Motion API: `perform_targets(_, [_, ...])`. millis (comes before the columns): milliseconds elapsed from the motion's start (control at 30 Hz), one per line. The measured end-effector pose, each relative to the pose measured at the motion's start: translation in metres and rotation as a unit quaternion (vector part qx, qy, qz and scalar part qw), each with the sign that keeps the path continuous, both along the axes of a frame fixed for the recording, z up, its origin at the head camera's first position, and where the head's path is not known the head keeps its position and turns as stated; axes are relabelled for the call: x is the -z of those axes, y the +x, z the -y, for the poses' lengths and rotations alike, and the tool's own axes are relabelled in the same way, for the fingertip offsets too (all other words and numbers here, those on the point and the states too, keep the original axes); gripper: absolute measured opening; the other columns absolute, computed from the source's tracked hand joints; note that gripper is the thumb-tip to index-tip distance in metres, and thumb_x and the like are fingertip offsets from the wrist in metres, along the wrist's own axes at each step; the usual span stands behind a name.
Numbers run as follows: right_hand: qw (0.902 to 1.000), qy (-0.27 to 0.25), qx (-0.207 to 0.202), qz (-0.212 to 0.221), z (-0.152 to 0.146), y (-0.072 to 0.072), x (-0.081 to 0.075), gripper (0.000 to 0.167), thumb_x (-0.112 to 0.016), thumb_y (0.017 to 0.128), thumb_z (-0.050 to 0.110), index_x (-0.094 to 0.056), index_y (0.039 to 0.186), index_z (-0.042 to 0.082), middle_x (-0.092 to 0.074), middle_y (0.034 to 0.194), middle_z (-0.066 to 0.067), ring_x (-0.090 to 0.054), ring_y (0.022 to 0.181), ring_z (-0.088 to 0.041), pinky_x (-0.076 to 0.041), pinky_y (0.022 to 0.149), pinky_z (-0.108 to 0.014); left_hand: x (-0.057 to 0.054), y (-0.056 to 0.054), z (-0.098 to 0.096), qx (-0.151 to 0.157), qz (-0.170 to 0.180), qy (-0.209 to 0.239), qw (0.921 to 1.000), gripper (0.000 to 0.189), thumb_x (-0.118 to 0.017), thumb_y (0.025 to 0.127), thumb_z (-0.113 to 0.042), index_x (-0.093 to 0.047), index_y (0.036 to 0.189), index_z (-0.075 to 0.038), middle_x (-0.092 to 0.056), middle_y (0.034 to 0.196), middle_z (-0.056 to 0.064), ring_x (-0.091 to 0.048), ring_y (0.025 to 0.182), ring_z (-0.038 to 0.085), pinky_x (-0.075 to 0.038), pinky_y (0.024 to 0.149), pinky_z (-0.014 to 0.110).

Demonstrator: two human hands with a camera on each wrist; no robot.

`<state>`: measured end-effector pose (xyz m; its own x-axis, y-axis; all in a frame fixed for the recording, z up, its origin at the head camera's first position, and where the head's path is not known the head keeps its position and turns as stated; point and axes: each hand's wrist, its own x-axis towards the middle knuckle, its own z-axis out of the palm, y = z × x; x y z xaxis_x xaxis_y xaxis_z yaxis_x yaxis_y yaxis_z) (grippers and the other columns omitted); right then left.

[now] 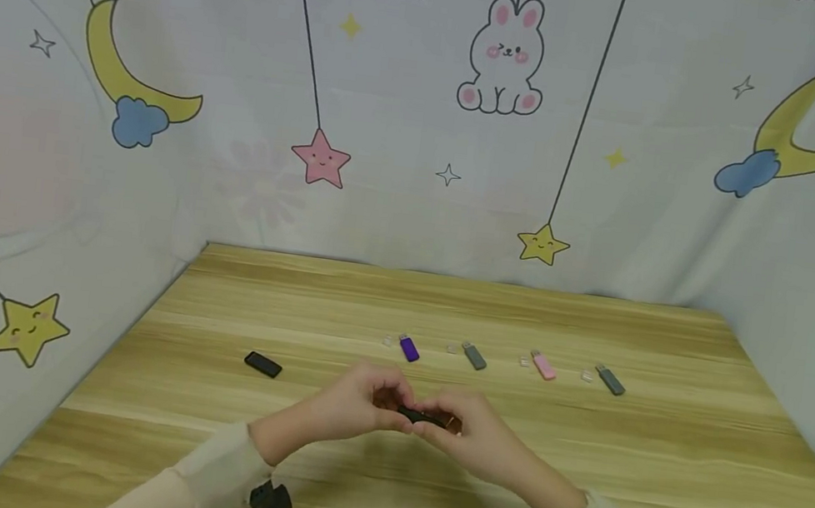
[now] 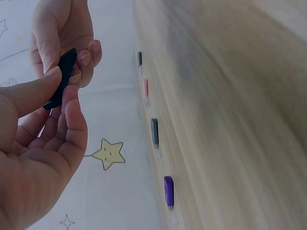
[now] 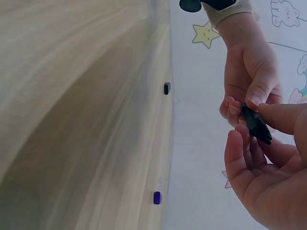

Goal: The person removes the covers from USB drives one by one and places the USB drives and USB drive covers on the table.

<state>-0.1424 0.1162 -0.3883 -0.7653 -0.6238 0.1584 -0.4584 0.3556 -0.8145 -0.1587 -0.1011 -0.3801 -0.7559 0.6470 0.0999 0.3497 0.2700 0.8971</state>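
Note:
Both hands meet above the middle of the wooden table [image 1: 321, 479]. Between them is a small, slim black USB stick [image 1: 422, 416]. My left hand [image 1: 352, 405] pinches one end of it with thumb and fingers, while the right hand [image 1: 484, 439] grips the other end the same way. In the left wrist view the black stick [image 2: 62, 79] is tilted, with thumbs on its near face and fingertips behind. The right wrist view shows the stick [image 3: 256, 124] held clear of the table, partly covered by the fingertips.
Another black stick [image 1: 262, 364] lies to the left. Behind the hands, a purple USB stick [image 1: 408, 348], a grey one [image 1: 474, 355], a pink one [image 1: 543, 365] and another grey one [image 1: 610, 380] form a row. Small clear caps [image 1: 586, 376] lie beside them. A patterned curtain [image 1: 408, 120] borders the table.

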Motion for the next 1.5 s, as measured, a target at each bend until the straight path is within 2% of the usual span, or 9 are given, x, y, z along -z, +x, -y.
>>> perform_targets(200, [0.9998,-0.013,-0.007,0.012,-0.007,0.008,0.005,0.024,-0.067,0.092,0.02,-0.071,0.109,0.004,-0.066,0.093,-0.001,-0.054,0.078,-0.002,-0.05,0.067,-0.021,0.005,0.01,-0.007,0.003,-0.006,-0.009,0.9999,0.012,-0.074,0.082,-0.002,-0.067,0.091,-0.002,-0.068,0.092,0.008,-0.064,0.079,0.005,-0.054,0.069,0.021])
perform_targets(333, [0.9996,-0.023,-0.009,0.017,-0.009,0.011,0.008,0.023,-0.069,0.089,0.02,-0.072,0.105,0.004,-0.065,0.091,-0.001,-0.056,0.08,-0.002,-0.052,0.068,-0.022,0.008,0.017,-0.011,0.009,-0.01,0.0,0.9999,0.012,-0.074,0.081,0.001,-0.068,0.092,0.0,-0.068,0.093,0.01,-0.065,0.079,0.006,-0.054,0.069,0.02])
perform_targets(567, [0.9995,-0.027,-0.018,-0.001,-0.015,0.017,0.012,0.023,-0.07,0.088,0.021,-0.074,0.102,0.003,-0.069,0.09,-0.001,-0.055,0.077,0.0,-0.052,0.066,-0.022,0.012,0.025,-0.018,0.01,-0.028,0.006,0.9995,0.011,-0.074,0.081,0.002,-0.069,0.091,0.002,-0.068,0.092,0.011,-0.066,0.078,0.006,-0.054,0.069,0.019])
perform_targets(700, [0.9993,-0.022,-0.025,-0.016,-0.018,0.021,0.014,0.022,-0.069,0.089,0.022,-0.074,0.101,0.004,-0.067,0.086,0.002,-0.053,0.075,0.001,-0.052,0.066,-0.022,0.014,0.027,-0.02,0.019,-0.011,0.02,0.9996,0.01,-0.073,0.082,0.003,-0.069,0.091,0.003,-0.07,0.091,0.013,-0.066,0.078,0.005,-0.054,0.07,0.02])
perform_targets(967, [0.9957,-0.049,-0.051,-0.06,-0.024,0.025,0.022,0.018,-0.067,0.091,0.018,-0.074,0.101,0.006,-0.065,0.082,0.003,-0.051,0.075,0.003,-0.05,0.064,-0.021,0.018,0.031,-0.022,0.018,0.041,0.04,0.9982,0.011,-0.073,0.08,0.005,-0.07,0.09,0.004,-0.071,0.089,0.015,-0.064,0.076,0.002,-0.054,0.071,0.02])
perform_targets(1133, [0.9957,-0.054,-0.053,-0.053,-0.027,0.029,0.023,0.022,-0.064,0.092,0.023,-0.074,0.104,0.006,-0.064,0.082,0.004,-0.049,0.075,0.002,-0.048,0.062,-0.021,0.02,0.033,-0.024,0.021,0.04,0.046,0.9979,0.01,-0.074,0.08,0.004,-0.071,0.089,0.004,-0.071,0.088,0.015,-0.063,0.074,0.0,-0.054,0.069,0.019])
perform_targets(1333, [0.9901,-0.069,-0.064,-0.104,-0.028,0.03,0.028,0.019,-0.066,0.09,0.014,-0.073,0.104,0.003,-0.061,0.079,0.003,-0.047,0.073,0.003,-0.047,0.06,-0.019,0.021,0.034,-0.025,0.027,0.034,0.052,0.9977,0.011,-0.075,0.079,0.003,-0.071,0.089,0.004,-0.071,0.088,0.015,-0.063,0.075,0.001,-0.054,0.069,0.02])
perform_targets(1500, [0.9888,-0.076,-0.068,-0.109,-0.028,0.03,0.028,0.019,-0.067,0.09,0.012,-0.073,0.104,0.001,-0.06,0.076,0.002,-0.046,0.072,0.004,-0.046,0.059,-0.018,0.023,0.034,-0.026,0.034,0.028,0.059,0.9973,0.011,-0.076,0.079,0.003,-0.071,0.088,0.005,-0.071,0.087,0.017,-0.063,0.074,0.0,-0.055,0.068,0.02])
